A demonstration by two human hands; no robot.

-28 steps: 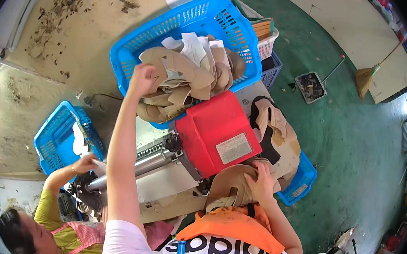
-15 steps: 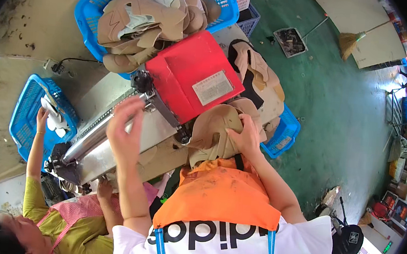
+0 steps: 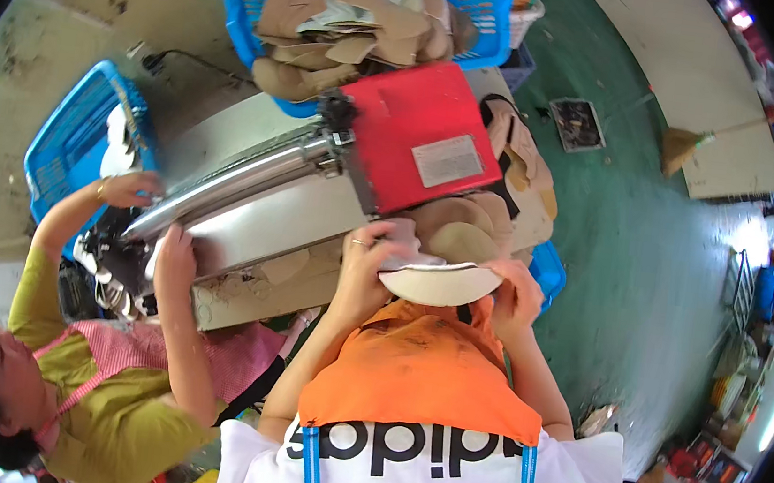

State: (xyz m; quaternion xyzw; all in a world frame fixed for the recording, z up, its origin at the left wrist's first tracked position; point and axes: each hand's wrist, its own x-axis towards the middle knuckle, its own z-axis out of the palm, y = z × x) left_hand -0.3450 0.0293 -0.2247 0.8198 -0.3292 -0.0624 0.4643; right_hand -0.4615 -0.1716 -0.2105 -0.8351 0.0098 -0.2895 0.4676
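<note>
Just above my orange apron [image 3: 421, 368], a curved white shoe-upper piece [image 3: 444, 285] with a thin dark line along its upper edge is stretched between both hands. My left hand [image 3: 368, 260], with a ring on it, is closed on its left end. Slightly blurred, my right hand [image 3: 515, 297] grips its right end. Beyond the piece lie several tan and brown shoe-upper pieces [image 3: 465, 221], partly covered by it. They sit beside the red housing [image 3: 417, 132] of a machine with a long metal roller [image 3: 242, 184].
At left, a co-worker's hands [image 3: 175, 262] are by the roller's far end. A blue basket [image 3: 95, 150] holds white pieces; another blue basket [image 3: 486, 16] behind the machine is heaped with tan pieces. A dustpan [image 3: 578, 127] and broom [image 3: 680, 150] are at upper right.
My left hand has come down from beside the roller to the white piece. My right hand has moved from the brown pieces to its other end. The co-worker's hand has left the basket for the roller.
</note>
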